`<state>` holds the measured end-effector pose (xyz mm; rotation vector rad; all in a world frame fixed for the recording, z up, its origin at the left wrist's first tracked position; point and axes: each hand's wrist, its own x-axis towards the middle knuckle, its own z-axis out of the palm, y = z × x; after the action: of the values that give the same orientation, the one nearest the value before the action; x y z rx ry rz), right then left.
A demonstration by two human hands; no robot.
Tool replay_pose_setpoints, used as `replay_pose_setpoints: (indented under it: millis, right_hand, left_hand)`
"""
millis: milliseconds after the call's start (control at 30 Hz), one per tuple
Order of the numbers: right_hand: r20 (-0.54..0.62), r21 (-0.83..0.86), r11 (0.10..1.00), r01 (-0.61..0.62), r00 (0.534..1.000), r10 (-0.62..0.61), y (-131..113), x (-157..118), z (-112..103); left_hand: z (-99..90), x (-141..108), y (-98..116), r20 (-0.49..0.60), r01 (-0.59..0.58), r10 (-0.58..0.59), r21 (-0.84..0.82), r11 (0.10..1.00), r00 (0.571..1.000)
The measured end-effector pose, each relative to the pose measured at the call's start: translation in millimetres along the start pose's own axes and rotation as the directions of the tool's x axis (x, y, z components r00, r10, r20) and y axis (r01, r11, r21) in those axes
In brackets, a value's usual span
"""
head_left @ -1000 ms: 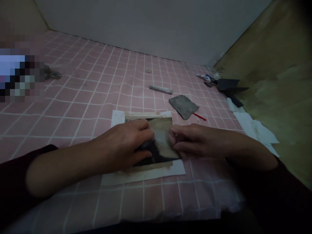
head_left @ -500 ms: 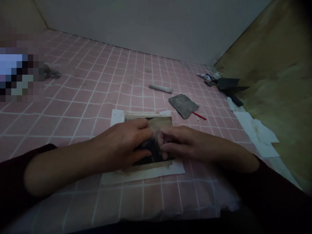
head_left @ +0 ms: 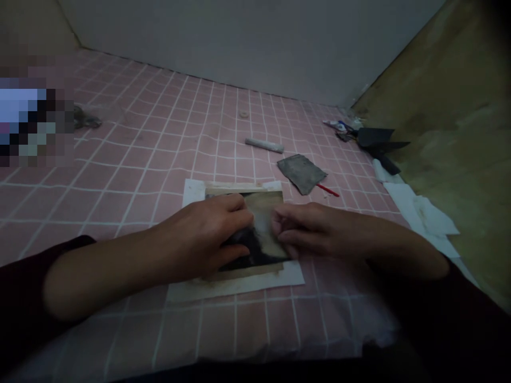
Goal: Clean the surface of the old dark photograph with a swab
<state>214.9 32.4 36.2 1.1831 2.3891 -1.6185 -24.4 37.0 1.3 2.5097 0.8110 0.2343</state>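
A picture with a dark patch and a tan area (head_left: 266, 199) lies on a white sheet of paper (head_left: 293, 274), with brownish strips along its edges. My left hand (head_left: 217, 226) rests on the picture's left part, its thumb stretched out and apart from the bent fingers. At the right edge of the picture is my right hand (head_left: 305, 229), fingers curled in and pressed together. Its fingertips are blurred, and whatever they hold, if anything, is hidden.
Beyond the paper lie a grey cloth-like square (head_left: 302, 173), a thin red stick (head_left: 329, 190) and a pale grey rod (head_left: 264, 145). A small ring (head_left: 243, 114) sits farther back. Black sheets (head_left: 375, 139) and white papers (head_left: 423, 213) line the right wall.
My right hand has moved right, from the middle of the picture to its right edge, uncovering more of the dark and tan areas. My left hand has stayed in place.
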Motion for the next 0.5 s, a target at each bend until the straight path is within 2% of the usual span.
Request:
replay_pose_setpoints:
  millis: [100,233,300,367,433,500]
  right_hand:
    - [-0.039,0.019,0.998,-0.052,0.998,0.053,1.4,-0.1,0.4]
    - [-0.123,0.103,0.992,0.076,0.99,-0.063,-0.4,7.3,8.3]
    - [-0.083,0.085,0.993,0.078,0.994,-0.071,-0.5,6.9,7.5]
    - [-0.043,0.044,0.999,0.019,0.999,-0.017,0.4,3.4,3.8]
    - [-0.044,0.025,0.999,-0.03,0.999,0.031,0.9,0.6,1.5]
    - [-0.052,0.062,0.998,-0.023,0.998,0.026,-0.2,0.8,2.7]
  left_hand:
    - [-0.7,1.1,0.5,-0.001,0.002,-0.002,0.006,1.0,1.0]
    - [-0.1,0.8,0.3,-0.016,-0.02,0.02,0.011,1.0,1.0]
    - [0.3,0.3,0.3,-0.015,-0.017,0.017,0.019,1.0,1.0]
    - [0.5,0.3,0.4,-0.006,-0.007,0.007,0.023,1.0,1.0]
    - [0.5,0.6,0.3,-0.002,-0.005,0.005,0.015,1.0,1.0]
    - [0.7,1.0,-0.1,-0.004,-0.009,0.009,0.005,1.0,1.0]
